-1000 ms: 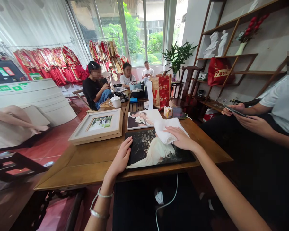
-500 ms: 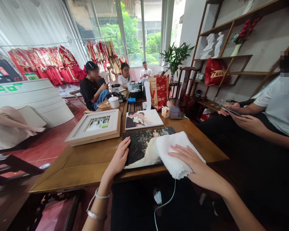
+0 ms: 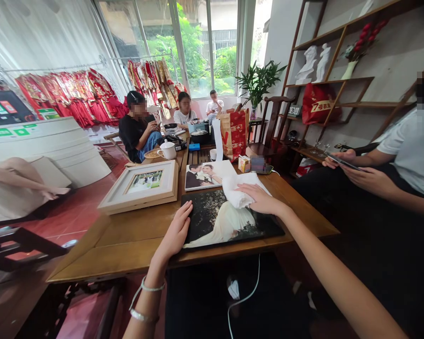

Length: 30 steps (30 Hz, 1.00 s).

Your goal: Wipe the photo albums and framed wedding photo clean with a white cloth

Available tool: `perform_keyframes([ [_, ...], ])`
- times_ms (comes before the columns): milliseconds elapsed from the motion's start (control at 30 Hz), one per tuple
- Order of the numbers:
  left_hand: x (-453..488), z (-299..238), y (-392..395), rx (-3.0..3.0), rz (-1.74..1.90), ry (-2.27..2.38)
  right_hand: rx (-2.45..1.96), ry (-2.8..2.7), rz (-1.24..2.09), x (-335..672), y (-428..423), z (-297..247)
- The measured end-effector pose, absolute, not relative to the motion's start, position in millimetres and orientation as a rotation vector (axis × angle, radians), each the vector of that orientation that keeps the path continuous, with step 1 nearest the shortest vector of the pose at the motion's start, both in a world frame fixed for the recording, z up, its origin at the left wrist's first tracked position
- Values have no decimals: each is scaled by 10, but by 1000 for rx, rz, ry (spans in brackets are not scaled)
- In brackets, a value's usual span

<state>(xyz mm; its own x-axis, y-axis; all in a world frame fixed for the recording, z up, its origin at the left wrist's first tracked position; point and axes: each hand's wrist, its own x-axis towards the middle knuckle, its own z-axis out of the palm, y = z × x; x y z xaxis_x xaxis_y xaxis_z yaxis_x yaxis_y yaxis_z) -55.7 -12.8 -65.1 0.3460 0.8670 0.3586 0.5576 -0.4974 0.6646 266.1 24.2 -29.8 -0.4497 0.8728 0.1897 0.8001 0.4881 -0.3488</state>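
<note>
A dark wedding photo panel (image 3: 205,219), with a pale flowing dress printed on it, lies flat near the table's front edge. My left hand (image 3: 178,226) rests on its left edge, fingers stretched out together. My right hand (image 3: 256,197) presses a folded white towel (image 3: 237,194) onto the panel's upper right part, hiding the people pictured there. Just beyond lies a lighter wedding photo panel (image 3: 201,176), its right corner touched or overlapped by the towel. To the left, a pale wood picture frame (image 3: 137,186) lies on the table.
On the wooden table (image 3: 116,240) stand a white lidded cup (image 3: 167,149), a red-and-brown paper bag (image 3: 235,134) and a small box (image 3: 244,163). A person with a phone (image 3: 342,161) sits at the right. Several people sit farther back. A white cable (image 3: 245,297) hangs in front.
My right hand has moved the towel away from me and slightly left, from the panel's right side to its far edge, uncovering the lower right part. My left hand has stayed put.
</note>
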Motion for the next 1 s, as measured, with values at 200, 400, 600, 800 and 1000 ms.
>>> perform_keyframes([
  [200,-559,-668,-113,2189,979,1253,-1469,-2398,290,2603,411,-258],
  [400,-554,-661,-122,2187,991,1262,-1463,-2410,259,2546,128,-244],
  [600,-534,-649,-137,2176,992,1284,-1426,-2417,285,2511,-634,-284],
  [800,-535,-631,-139,2179,965,1290,-1395,-2430,329,2513,-1278,-288],
  [1000,-543,-637,-131,2175,962,1270,-1357,-2455,411,2562,-1127,-235],
])
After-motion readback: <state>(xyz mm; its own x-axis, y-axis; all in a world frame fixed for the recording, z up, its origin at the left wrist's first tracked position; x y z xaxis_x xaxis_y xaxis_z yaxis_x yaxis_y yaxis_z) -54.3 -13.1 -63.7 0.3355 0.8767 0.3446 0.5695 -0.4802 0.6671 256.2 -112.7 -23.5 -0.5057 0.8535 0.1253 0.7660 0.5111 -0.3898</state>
